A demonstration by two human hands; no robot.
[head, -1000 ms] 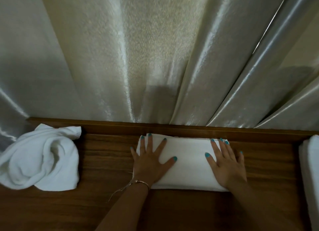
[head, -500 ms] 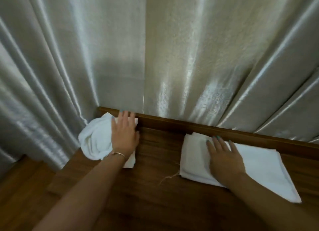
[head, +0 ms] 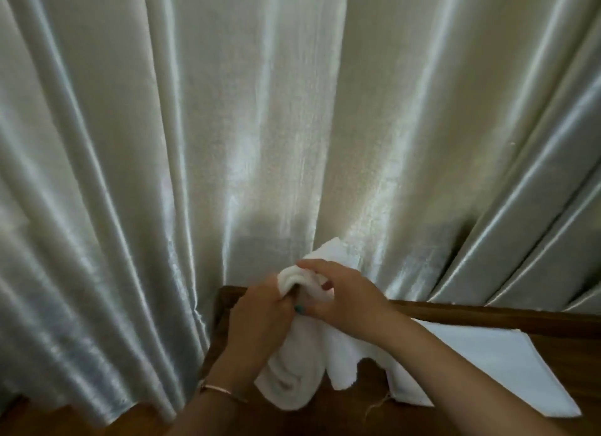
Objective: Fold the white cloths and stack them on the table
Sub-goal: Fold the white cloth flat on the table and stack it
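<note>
A crumpled white cloth [head: 292, 367] hangs lifted above the left end of the wooden table [head: 487, 315]. My left hand [head: 260, 315] grips its bunched upper part from the left. My right hand [head: 341, 292] pinches the same cloth's top edge from the right, and a corner of it sticks up above my fingers. A folded white cloth [head: 507, 367] lies flat on the table to the right, partly behind my right forearm.
A pale shiny curtain [head: 260, 126] hangs close behind the table and fills most of the view. The table's raised back rail [head: 471, 312] runs along the curtain. A loose thread [head: 377, 406] trails from the folded cloth's near corner.
My left hand has picked the crumpled cloth up off the table. My right hand has left the folded cloth and joined it on the crumpled one. The view has swung left.
</note>
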